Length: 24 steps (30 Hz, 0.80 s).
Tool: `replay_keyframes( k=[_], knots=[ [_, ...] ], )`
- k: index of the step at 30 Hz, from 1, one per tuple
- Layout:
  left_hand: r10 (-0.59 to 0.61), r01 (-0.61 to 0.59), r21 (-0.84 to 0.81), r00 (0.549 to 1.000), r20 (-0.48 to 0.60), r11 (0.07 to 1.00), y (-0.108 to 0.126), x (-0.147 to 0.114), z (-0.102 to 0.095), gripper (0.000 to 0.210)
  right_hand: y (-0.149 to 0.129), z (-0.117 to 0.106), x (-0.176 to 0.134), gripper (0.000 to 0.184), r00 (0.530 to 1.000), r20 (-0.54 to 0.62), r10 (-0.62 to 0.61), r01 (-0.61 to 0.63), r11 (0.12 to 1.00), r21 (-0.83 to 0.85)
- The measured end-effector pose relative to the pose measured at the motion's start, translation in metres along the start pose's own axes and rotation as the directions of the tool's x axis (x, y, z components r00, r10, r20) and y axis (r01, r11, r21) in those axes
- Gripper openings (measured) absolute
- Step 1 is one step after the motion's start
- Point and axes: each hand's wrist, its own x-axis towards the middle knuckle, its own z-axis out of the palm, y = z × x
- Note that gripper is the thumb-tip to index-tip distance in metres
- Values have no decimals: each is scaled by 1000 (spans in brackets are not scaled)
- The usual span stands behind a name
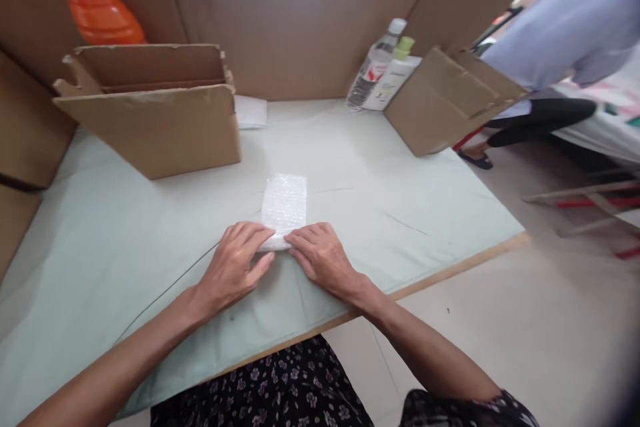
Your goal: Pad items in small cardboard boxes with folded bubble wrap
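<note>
A small piece of bubble wrap (285, 201) lies flat on the light green table cover, its near end folded or rolled into a thicker edge. My left hand (241, 257) grips the left end of that edge, fingertips on top and thumb on the near side. At the right end, my right hand (323, 257) has its fingers bent over the edge, with the thumb below them. Whether anything is wrapped inside the fold cannot be seen.
An open cardboard box (155, 130) stands at the back left, beside a folded white sheet (251, 112). Behind it is an orange bottle (103, 3). A clear bottle (373, 70), a white pack (395, 83) and another cardboard box (445, 103) stand back right. Beyond, a person (560, 27) is beside another table.
</note>
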Motion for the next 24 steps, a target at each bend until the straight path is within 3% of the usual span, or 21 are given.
replay_keyframes(
  k=[4,8,12,14,17,20,24],
  knots=[
    [56,-50,-71,995,83,996,-4,-17,-10,28,-5,-7,-4,24,996,89,18,-37,975,217],
    [11,-10,-11,996,88,1000,-17,-16,-7,27,-14,-13,-11,27,999,-45,-8,11,998,66],
    [-5,7,106,1000,-24,994,-21,-9,-2,28,-13,-8,-5,26,993,58,-106,111,989,-94],
    [50,-43,120,997,-50,992,-16,-12,-5,30,-10,-6,0,22,992,106,-63,72,994,-79],
    [88,-88,48,996,-1,995,-5,-22,-15,32,-10,-9,5,24,987,162,-20,2,994,110],
    [26,-25,-40,999,38,999,1,-26,-20,34,-8,-14,8,27,977,209,-35,-22,965,263],
    [-102,98,77,993,55,992,-14,-6,-10,30,8,-6,26,28,987,148,62,-86,983,164]
  ],
)
